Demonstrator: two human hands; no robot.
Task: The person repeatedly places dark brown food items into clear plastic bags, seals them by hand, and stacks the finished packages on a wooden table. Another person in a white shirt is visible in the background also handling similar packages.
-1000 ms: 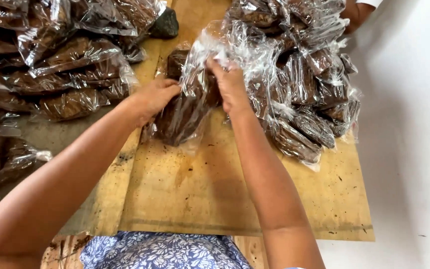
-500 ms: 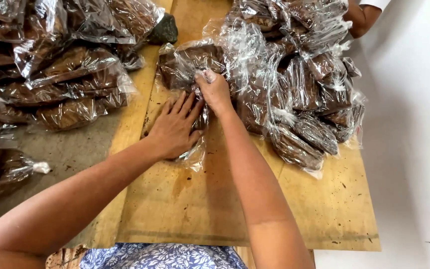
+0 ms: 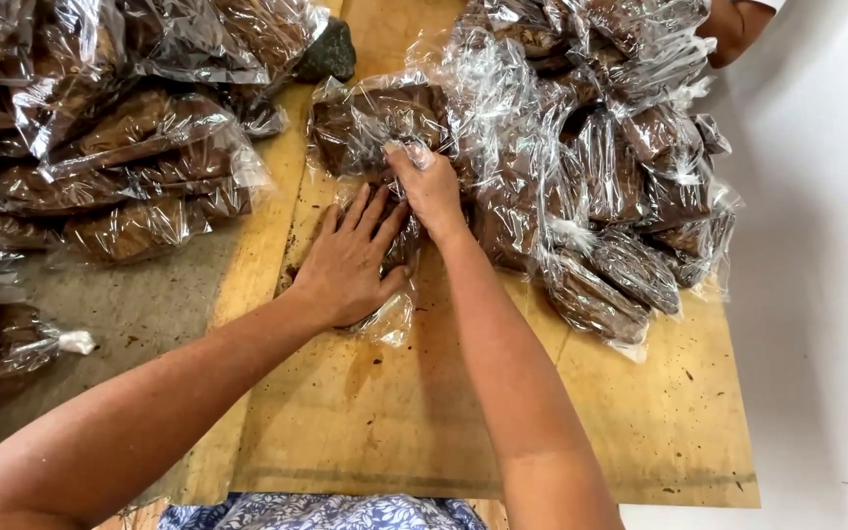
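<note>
My left hand lies flat, fingers spread, pressing a clear plastic bag of brown material down on the wooden board. My right hand is just beyond it, fingers pinched on the crinkled plastic at the bag's far end. Directly behind the hands lies another filled clear bag holding dark brown pieces.
A heap of filled clear bags covers the board's right half. Another pile of bags lies on the grey surface at left, with a dark stone behind it. Another person's hand shows at top right. White floor lies right.
The bag has gone from being held up in both hands to lying on the board. My left hand now presses it flat; my right hand has moved to its far end.
</note>
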